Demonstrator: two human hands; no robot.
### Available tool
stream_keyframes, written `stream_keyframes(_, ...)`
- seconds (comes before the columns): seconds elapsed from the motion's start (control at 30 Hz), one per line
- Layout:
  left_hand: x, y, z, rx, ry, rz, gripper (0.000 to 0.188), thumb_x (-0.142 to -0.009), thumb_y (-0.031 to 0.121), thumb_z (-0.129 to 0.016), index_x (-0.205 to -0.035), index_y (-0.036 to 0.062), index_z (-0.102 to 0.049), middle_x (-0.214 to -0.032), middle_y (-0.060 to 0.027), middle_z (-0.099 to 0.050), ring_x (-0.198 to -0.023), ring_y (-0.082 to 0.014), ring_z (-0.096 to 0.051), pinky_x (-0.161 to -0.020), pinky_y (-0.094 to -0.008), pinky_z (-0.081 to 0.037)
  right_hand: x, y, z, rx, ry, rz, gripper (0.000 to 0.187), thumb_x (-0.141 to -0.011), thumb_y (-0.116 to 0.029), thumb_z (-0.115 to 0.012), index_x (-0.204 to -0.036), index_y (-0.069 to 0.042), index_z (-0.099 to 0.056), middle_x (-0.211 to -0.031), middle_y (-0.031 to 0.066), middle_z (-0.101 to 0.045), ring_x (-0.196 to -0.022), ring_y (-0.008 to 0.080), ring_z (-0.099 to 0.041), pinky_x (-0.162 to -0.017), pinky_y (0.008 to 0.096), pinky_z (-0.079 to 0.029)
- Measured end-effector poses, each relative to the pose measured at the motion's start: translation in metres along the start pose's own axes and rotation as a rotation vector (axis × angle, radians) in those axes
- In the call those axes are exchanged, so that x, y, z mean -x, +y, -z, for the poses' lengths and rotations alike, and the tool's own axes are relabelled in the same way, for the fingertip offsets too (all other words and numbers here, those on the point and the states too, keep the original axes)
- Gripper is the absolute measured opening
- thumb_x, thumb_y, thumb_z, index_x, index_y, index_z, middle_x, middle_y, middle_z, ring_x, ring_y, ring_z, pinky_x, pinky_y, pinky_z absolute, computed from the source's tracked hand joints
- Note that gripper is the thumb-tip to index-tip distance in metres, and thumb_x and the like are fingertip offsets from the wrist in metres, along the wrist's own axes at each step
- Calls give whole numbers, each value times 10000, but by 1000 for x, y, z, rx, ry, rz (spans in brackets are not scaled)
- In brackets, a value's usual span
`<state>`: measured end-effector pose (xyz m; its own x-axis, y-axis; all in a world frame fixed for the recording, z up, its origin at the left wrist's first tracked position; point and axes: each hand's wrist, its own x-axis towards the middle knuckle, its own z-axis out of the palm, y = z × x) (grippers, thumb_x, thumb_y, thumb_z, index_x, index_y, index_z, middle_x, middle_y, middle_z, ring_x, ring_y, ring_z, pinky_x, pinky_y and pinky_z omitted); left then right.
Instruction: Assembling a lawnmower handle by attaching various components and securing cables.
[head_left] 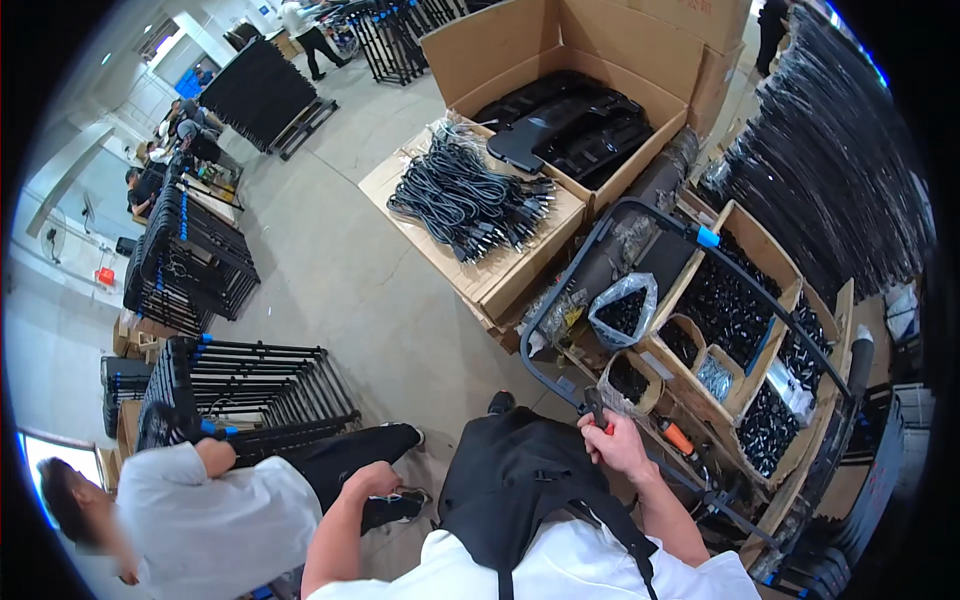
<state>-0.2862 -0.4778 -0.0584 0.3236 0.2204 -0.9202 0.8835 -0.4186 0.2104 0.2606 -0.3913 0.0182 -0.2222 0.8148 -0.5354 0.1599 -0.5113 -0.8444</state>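
My right hand (622, 447) is closed round a hand tool (594, 402) with a red handle and a dark head; its exact kind is unclear. The tool is at the near end of a black tubular frame (560, 300), which carries a blue clip and lies across a wooden parts bin (655, 350). An orange-handled tool (678, 436) lies beside my right wrist. My left hand (377, 480) hangs at my left with its fingers curled in. Whether anything is inside them is hidden. A black apron (515, 465) covers my front.
Bundled black cables (465, 195) lie on a carton (505, 290), with an open box (500, 75) of black parts behind. A bag (625, 308) of small parts leans by the bin. Black frames (270, 385) stand at left beside a co-worker in a white shirt (215, 520).
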Motion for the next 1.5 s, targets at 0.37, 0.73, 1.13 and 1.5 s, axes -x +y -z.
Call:
stream_keyframes(0.37, 218, 118, 224, 1876, 1592, -476, 410, -1187, 383, -477, -1123, 42, -696, -698, 46, -450, -503, -55, -336, -454, -233, -269, 3, 6, 3, 98, -69, -3, 229, -985, -225, -690, -1087, -25, -737, -739, 29, -694, -600, 111, -660, -579, 290, -533)
stream_keyframes(0.73, 150, 47, 507, 2172, 1533, -1380, 348, -1197, 388, -445, -1041, 93, -544, -810, -2, -440, -677, -125, -433, -529, -274, -379, 16, 13, -5, -146, 202, 30, 241, -992, -182, -696, -1153, -3, -689, -766, 19, -631, -600, 110, -588, -571, 292, -498)
stream_keyframes(1.13, -94, -87, 502, 630, 1478, 346, 525, -1135, 517, -436, -1191, 49, -667, -1191, -280, -743, -1124, -510, -693, -955, -604, -529, 43, 9, -30, -204, 629, -5, 325, -921, -173, -713, -1211, -32, -673, -752, 1, -612, -593, 99, -581, -567, 289, -474)
stream_keyframes(1.5, -55, -94, 491, 1052, 1685, -6, 325, -1105, 315, -614, -1195, 14, -697, -1133, -204, -746, -1028, -333, -707, -911, -433, -543, 30, -25, -45, -63, 756, -89, 458, -885, -165, -693, -1321, -32, -649, -867, 21, -645, -685, 122, -617, -650, 306, -518)
